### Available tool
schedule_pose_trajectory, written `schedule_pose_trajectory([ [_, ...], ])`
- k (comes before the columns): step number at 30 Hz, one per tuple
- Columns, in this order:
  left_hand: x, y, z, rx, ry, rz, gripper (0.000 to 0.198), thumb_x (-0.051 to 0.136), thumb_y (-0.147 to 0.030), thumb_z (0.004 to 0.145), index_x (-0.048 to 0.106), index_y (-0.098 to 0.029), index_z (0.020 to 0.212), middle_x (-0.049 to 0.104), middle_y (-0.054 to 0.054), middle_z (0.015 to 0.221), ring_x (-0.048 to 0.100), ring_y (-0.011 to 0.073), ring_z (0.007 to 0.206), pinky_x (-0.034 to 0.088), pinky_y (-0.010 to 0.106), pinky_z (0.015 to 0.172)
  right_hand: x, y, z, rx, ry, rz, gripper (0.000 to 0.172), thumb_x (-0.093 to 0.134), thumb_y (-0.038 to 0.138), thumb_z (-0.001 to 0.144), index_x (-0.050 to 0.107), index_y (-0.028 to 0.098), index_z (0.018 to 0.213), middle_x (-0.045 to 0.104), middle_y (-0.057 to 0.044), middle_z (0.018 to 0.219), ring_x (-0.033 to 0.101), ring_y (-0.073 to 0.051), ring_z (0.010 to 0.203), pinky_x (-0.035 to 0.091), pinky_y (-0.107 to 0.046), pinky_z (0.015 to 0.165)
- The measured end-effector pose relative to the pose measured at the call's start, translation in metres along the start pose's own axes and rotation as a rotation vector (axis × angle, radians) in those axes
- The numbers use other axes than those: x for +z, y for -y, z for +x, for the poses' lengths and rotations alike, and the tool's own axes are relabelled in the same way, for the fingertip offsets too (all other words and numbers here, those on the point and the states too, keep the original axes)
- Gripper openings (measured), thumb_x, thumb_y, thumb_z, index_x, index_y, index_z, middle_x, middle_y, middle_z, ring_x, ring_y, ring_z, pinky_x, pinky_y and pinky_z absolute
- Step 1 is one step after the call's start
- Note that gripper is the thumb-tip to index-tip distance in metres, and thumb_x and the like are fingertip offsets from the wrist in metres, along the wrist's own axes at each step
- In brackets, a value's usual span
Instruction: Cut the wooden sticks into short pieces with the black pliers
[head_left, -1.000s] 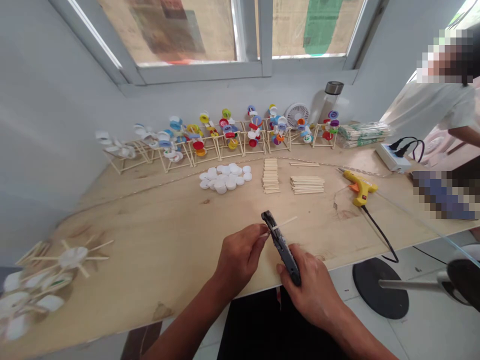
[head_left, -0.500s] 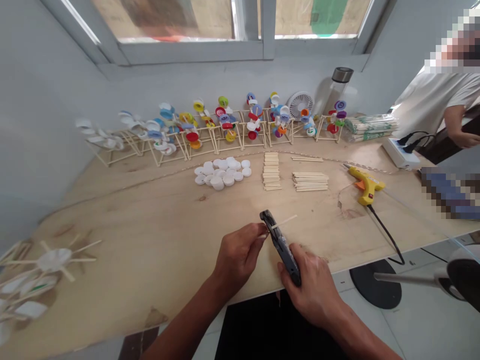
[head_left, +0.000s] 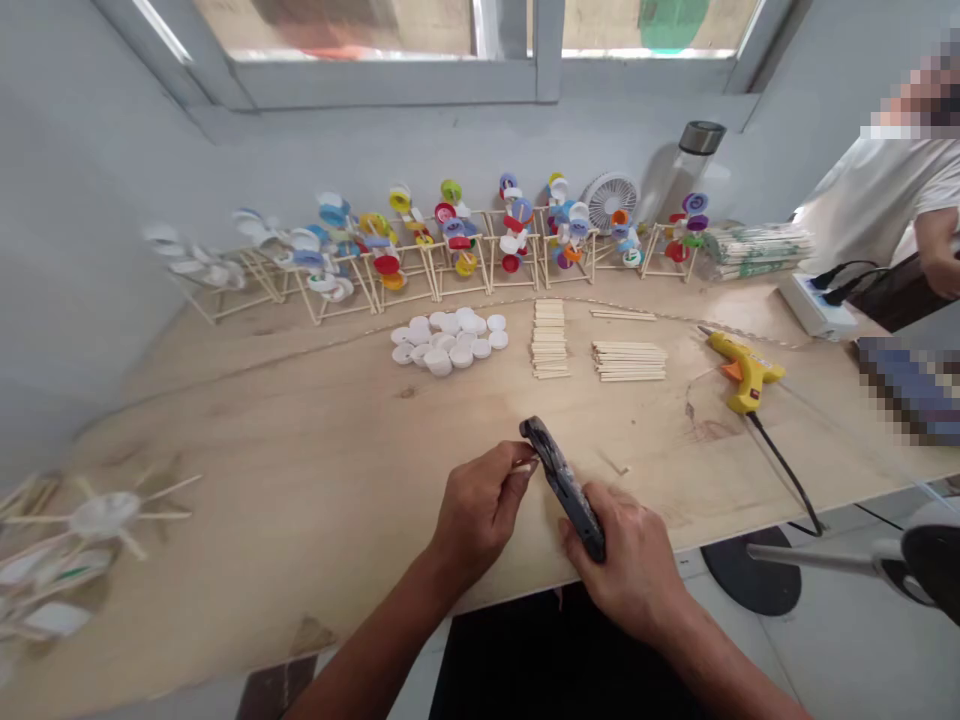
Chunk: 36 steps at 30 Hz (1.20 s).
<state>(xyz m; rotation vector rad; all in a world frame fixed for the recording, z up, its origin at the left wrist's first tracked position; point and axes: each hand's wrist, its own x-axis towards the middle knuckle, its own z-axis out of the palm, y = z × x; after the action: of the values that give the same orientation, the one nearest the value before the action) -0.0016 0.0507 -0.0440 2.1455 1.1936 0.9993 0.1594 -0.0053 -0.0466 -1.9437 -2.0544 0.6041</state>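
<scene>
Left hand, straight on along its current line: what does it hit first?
The black cutter held in the right hand. The left hand pinches a stick right at the cutter's head, so its fingertips are at most barely clear of it; depth is unclear.

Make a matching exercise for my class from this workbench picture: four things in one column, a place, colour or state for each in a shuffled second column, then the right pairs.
Things
1. hot glue gun
2. white bottle caps
3. black cutters
4. round fan

Places and states
A. gripped in the right hand
B. standing by the wall
C. yellow, lying on the wooden board
D. heaped beside the stacked sticks

Right pairs: 1-C, 2-D, 3-A, 4-B
</scene>
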Motion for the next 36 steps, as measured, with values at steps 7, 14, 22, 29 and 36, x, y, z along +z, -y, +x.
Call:
schedule_pose_trajectory([
  [7, 0.004, -0.008, -0.001, -0.095, -0.003, 0.011, 0.012, 0.039, -0.022, 0.086, 0.050, -0.018, 0.088, 0.054, -0.004, 0.065, 0.049, 0.0080, 0.053, 0.038, 0.019, 0.053, -0.017, -0.006, -0.006, -0.050, 0.024, 0.366, 0.009, 0.046, 0.026, 0.078, 0.045, 0.020, 0.072, 0.050, 0.003, 0.060, 0.048, -0.013, 0.056, 0.034, -0.024, 0.055],
  [14, 0.027, -0.020, 0.002, -0.047, 0.186, 0.014, 0.014, 0.040, -0.024, 0.086, 0.052, -0.018, 0.083, 0.057, 0.000, 0.076, 0.053, 0.0111, 0.068, 0.039, 0.022, 0.062, -0.028, -0.025, -0.027, -0.101, -0.097, 0.732, 0.008, 0.046, 0.025, 0.081, 0.049, 0.018, 0.085, 0.048, 0.001, 0.066, 0.046, -0.013, 0.062, 0.037, -0.025, 0.059],
  [22, 0.077, -0.040, 0.030, 0.234, 0.343, 0.104, 0.013, 0.046, -0.023, 0.083, 0.059, -0.020, 0.082, 0.054, 0.002, 0.082, 0.050, 0.0128, 0.076, 0.039, 0.023, 0.066, -0.040, -0.046, -0.050, -0.014, -0.214, 0.979, 0.015, 0.046, 0.032, 0.084, 0.050, 0.018, 0.087, 0.048, 0.001, 0.063, 0.046, -0.014, 0.061, 0.037, -0.028, 0.062],
  [29, 0.097, -0.039, 0.038, 0.420, 0.380, 0.371, 0.014, 0.048, -0.025, 0.082, 0.057, -0.018, 0.076, 0.052, 0.004, 0.082, 0.046, 0.0165, 0.081, 0.037, 0.030, 0.072, -0.041, -0.055, -0.061, 0.051, -0.210, 0.969, 0.019, 0.045, 0.035, 0.084, 0.052, 0.018, 0.089, 0.049, 0.000, 0.064, 0.048, -0.016, 0.064, 0.038, -0.029, 0.064],
  [36, 0.084, -0.025, 0.039, 0.386, 0.360, 0.467, 0.014, 0.042, -0.024, 0.084, 0.051, -0.017, 0.076, 0.052, 0.005, 0.081, 0.046, 0.0177, 0.078, 0.038, 0.031, 0.070, -0.040, -0.055, -0.057, 0.036, -0.203, 0.957, 0.019, 0.045, 0.035, 0.084, 0.053, 0.018, 0.089, 0.048, 0.000, 0.065, 0.047, -0.016, 0.064, 0.038, -0.029, 0.064],
])
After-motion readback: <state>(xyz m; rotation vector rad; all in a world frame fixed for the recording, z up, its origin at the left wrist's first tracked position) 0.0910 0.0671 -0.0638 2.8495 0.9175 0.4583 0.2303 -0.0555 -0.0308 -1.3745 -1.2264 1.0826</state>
